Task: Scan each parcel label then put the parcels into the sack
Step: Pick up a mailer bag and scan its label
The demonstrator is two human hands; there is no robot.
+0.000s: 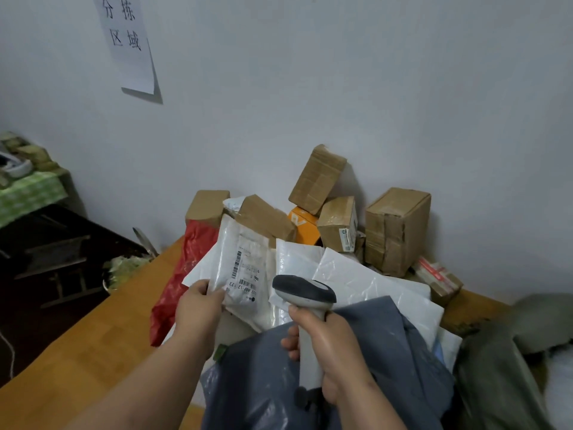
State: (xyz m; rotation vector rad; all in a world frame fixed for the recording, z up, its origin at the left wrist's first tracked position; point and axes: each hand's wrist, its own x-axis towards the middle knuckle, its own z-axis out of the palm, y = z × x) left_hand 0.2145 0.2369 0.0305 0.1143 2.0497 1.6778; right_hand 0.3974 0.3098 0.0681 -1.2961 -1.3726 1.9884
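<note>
My left hand [198,311] pinches the lower left edge of a white plastic parcel [245,262] whose barcode label faces up. My right hand [325,352] grips the handle of a grey barcode scanner [305,291], its dark head sitting just right of that label. Below both lies a grey-blue poly parcel [356,367]. More white mailers [366,283] and a red bag [183,274] spread over the wooden table [77,352]. A grey-green sack [502,367] slumps at the right edge.
Several brown cardboard boxes [397,231] and an orange box [302,223] are stacked against the white wall behind the pile. A paper sign [127,41] hangs on the wall. A dark bench and a green-checked cloth [28,193] stand to the left.
</note>
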